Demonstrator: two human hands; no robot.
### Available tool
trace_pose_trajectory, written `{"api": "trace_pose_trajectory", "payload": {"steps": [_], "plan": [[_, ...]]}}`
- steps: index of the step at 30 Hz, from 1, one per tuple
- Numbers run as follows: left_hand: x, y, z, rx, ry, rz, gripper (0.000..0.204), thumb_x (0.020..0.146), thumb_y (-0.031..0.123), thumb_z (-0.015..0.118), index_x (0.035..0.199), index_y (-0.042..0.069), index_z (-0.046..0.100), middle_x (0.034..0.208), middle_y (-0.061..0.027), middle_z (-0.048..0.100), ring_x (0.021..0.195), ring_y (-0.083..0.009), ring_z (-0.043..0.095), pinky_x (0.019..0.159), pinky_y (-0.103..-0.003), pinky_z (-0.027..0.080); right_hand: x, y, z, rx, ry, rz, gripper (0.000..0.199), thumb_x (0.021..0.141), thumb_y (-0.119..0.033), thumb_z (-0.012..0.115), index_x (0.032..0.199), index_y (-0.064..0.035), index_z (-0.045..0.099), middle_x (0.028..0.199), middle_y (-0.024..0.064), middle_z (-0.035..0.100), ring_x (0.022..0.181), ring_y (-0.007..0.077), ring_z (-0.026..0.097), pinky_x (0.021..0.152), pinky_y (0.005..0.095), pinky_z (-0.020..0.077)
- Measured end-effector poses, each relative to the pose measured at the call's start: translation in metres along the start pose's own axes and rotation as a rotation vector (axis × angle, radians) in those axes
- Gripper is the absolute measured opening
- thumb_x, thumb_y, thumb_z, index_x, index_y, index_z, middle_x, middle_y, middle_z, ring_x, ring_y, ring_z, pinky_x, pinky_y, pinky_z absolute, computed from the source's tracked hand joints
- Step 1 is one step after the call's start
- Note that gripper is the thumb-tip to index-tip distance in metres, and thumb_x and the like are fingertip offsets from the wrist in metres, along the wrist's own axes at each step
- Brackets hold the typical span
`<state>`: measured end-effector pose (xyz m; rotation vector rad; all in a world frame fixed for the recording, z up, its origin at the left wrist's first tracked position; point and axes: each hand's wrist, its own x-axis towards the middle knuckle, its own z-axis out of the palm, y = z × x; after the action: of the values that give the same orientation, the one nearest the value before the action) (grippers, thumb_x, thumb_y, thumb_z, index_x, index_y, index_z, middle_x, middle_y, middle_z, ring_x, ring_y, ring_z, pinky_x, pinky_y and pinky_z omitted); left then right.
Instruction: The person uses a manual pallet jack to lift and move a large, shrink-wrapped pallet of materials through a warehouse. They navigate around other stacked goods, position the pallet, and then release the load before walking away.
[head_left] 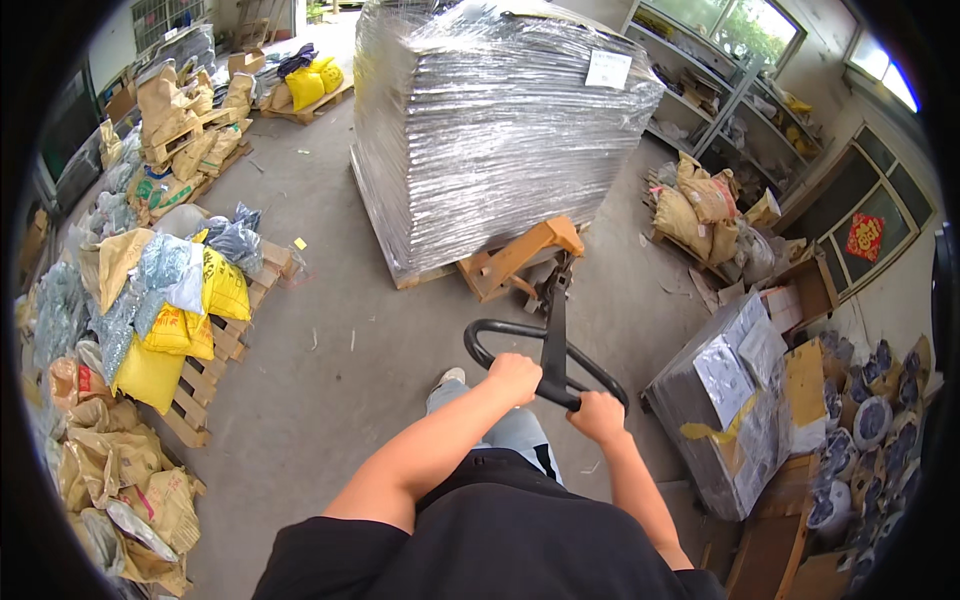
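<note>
Both my hands grip the black loop handle (483, 333) of an orange pallet jack (520, 258). My left hand (515, 378) is wrapped round the near bar, left of the shaft. On the same bar, to the right of the shaft, my right hand (600, 416) is closed. The jack's body stands against the near side of a tall load wrapped in shiny clear film (500, 140), and its forks are hidden under it. A white paper label (608, 70) is stuck near the load's top right. Beneath the load, the edge of a wooden pallet (412, 278) shows.
On the left, yellow sacks (150, 372) and grey bags pile on a wooden pallet (200, 390), with brown paper sacks (130, 460) nearer. At right stand a wrapped grey block (715, 400), a pallet of tan sacks (690, 205) and several rolls (870, 425). Metal shelves (735, 100) line the back right.
</note>
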<state>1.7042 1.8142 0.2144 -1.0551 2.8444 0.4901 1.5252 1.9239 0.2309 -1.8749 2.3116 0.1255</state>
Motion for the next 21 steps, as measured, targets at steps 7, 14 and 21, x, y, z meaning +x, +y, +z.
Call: {"api": "trace_pose_trajectory", "payload": {"steps": [7,14,21], "plan": [[0.015,0.024,-0.054,-0.043,-0.129,0.006,0.023,0.073,0.026,0.073,0.087,0.009,0.076,0.091,-0.0104,0.074,0.089,-0.0271,0.071,0.078,-0.039,0.057,0.014,0.026,-0.052,-0.003,-0.141,0.01,0.027,0.068,-0.031,0.069,0.084,-0.0095,0.075,0.079,0.0168,0.07,0.077,0.036,0.069,0.073,0.0443,0.0557],[0.005,0.055,-0.023,-0.021,0.002,-0.024,0.021,0.07,0.023,0.073,0.084,0.008,0.075,0.088,-0.0119,0.073,0.086,-0.0274,0.072,0.076,-0.04,0.057,-0.011,0.052,-0.033,-0.018,-0.024,-0.03,0.027,0.067,-0.03,0.07,0.086,-0.0126,0.076,0.08,0.0168,0.071,0.077,0.0358,0.069,0.073,0.0449,0.0564],[-0.007,0.093,0.043,0.079,0.204,-0.123,0.015,0.073,0.021,0.071,0.085,0.012,0.074,0.093,-0.0083,0.074,0.089,-0.024,0.071,0.072,-0.038,0.055,-0.041,0.074,0.017,-0.074,0.11,-0.06,0.027,0.069,-0.03,0.072,0.087,-0.0092,0.075,0.085,0.0179,0.071,0.083,0.0359,0.069,0.077,0.0463,0.0562]]}}
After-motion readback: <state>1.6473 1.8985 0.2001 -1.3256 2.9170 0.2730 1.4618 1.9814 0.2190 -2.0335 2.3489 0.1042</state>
